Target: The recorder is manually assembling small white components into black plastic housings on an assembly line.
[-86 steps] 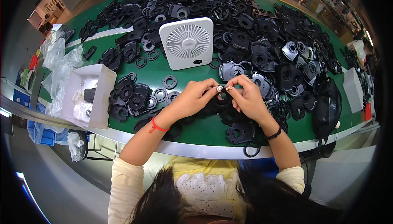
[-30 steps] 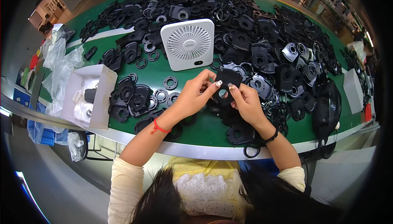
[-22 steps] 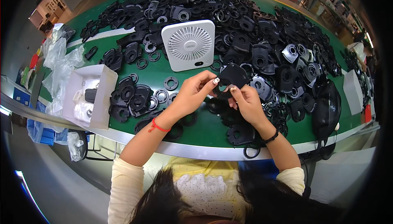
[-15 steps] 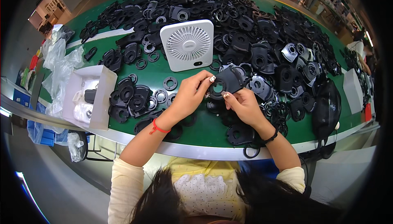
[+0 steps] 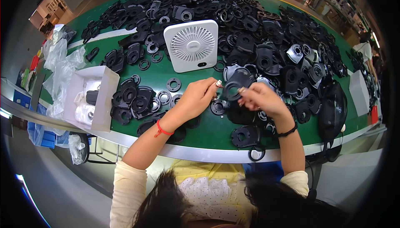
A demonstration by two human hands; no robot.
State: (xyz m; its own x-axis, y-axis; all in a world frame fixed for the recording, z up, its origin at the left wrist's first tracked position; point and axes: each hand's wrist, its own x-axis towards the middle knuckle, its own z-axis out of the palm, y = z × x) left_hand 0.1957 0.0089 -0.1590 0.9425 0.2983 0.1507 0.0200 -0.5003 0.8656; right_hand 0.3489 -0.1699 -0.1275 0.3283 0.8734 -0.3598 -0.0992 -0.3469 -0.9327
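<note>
Green table (image 5: pixel 166 72) strewn with black parts; left hand (image 5: pixel 196 99), right hand (image 5: pixel 258 99) grip closed on black disc part (image 5: pixel 234 87)

Fan (image 5: pixel 192 44) upright at bench (image 5: pixel 196 134) centre, behind both hands. Open box (image 5: pixel 89 97) on left edge, plastic bags (image 5: pixel 62 65) behind it. Moulded parts (image 5: pixel 258 32) heaped across far and right bench. Rings (image 5: pixel 164 97) between box and left hand (image 5: pixel 196 99). Pouch (image 5: pixel 332 111) at right edge.

A white square fan (image 5: pixel 191 44) is stood upright on the green bench (image 5: pixel 200 128). A white open box (image 5: pixel 89 97) and crumpled clear plastic bags (image 5: pixel 60 63) are seen at the left.
</note>
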